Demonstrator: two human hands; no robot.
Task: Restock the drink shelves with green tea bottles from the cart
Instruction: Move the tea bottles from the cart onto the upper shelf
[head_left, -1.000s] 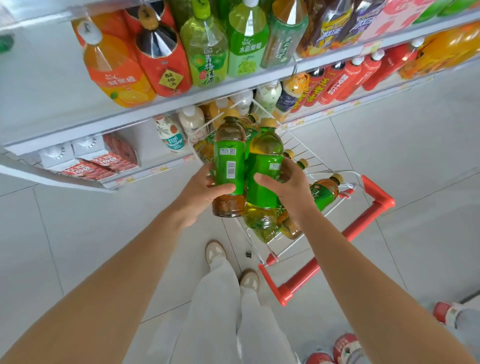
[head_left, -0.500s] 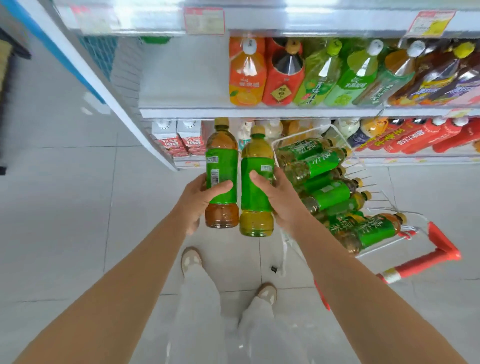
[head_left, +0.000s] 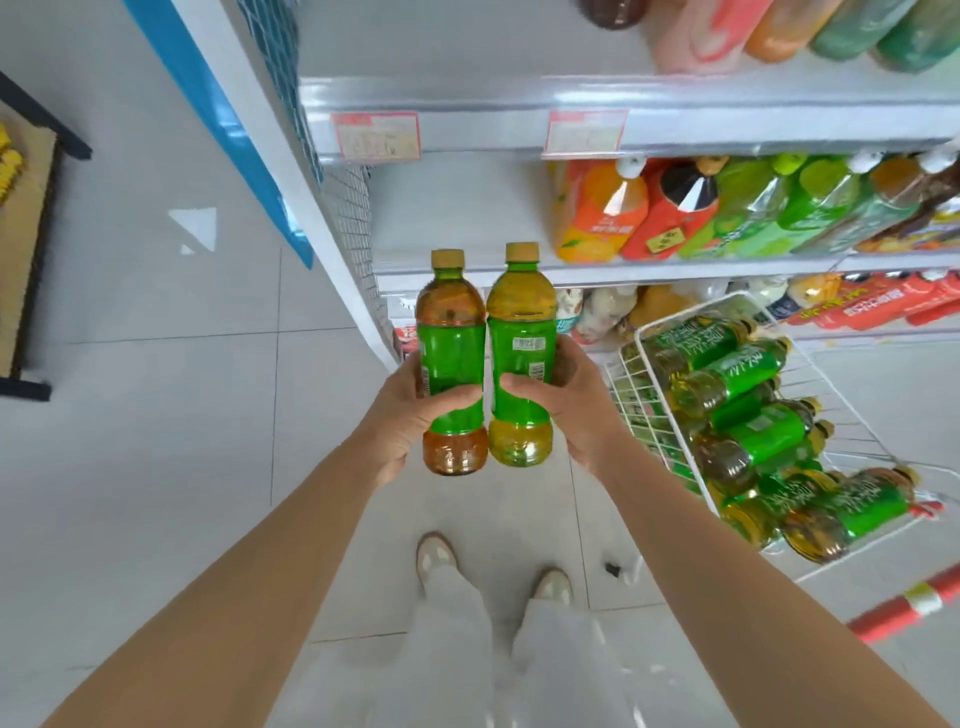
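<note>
We held two plastic green tea bottles upright and side by side, their sides touching, above the pale tiled floor (head_left: 156, 426) in front of the white metal drink shelves (head_left: 571, 130). Our left hand (head_left: 410, 421) was wrapped around the amber-coloured bottle with a green label and tan cap (head_left: 451, 364), thumb across the label's front. Our right hand (head_left: 566, 405) was closed around the yellow-green bottle with a green label and tan cap (head_left: 521, 353) in the same way. Both bottles were in the air, level with the lower shelf edge, touching no shelf. To our right, the white wire basket of the cart (head_left: 644, 374) held a heap of more green-labelled tea bottles (head_left: 748, 431) lying on their sides, and a red cart handle (head_left: 904, 608) showed below it. The middle shelf carried large orange, red and green drink bottles (head_left: 670, 213) on its right part, with bare shelf to their left, behind our two bottles.
</note>
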